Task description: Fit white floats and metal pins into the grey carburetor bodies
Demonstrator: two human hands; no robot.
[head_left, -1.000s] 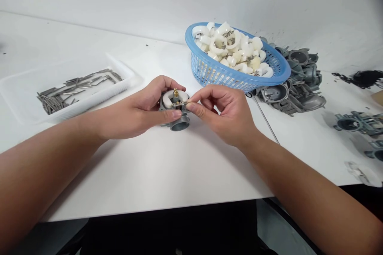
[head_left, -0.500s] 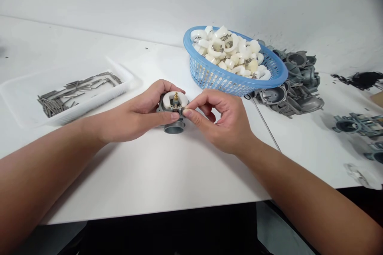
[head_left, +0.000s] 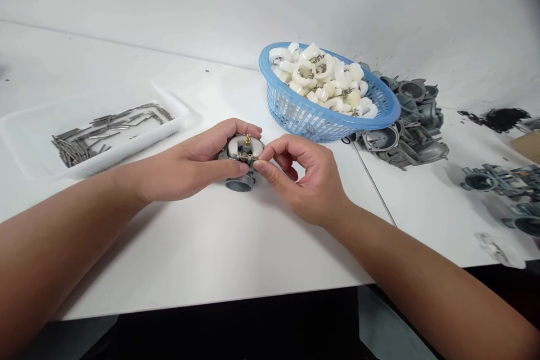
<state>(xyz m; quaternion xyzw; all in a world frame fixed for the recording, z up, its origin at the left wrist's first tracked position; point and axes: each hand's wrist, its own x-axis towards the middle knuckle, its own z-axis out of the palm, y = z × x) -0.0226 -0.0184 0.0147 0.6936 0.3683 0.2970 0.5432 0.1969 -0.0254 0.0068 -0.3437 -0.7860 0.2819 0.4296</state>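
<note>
A grey metal carburetor body (head_left: 239, 184) stands on the white table, its round mouth facing me. Set in its top is a white ring-shaped float (head_left: 233, 148), with a brass jet (head_left: 247, 140) rising in the middle. My left hand (head_left: 198, 163) wraps the body from the left, fingers behind and thumb along the front near the float hinge. At the right end of that hinge, my right hand (head_left: 301, 174) pinches thumb and forefinger on what looks like a thin metal pin, mostly hidden by the fingertips. The other right fingers are curled in.
On the left, a translucent tray (head_left: 139, 152) holds many thin metal pins (head_left: 76, 146). A blue basket (head_left: 295, 115) full of white floats (head_left: 323, 70) stands behind my right hand. More carburetor bodies (head_left: 415, 124) are piled beyond it, with others at the far right.
The view has shifted slightly, so the basket and right-hand parts sit a little further left. Both hands keep their hold, and the right fingertips stay at the float hinge.
</note>
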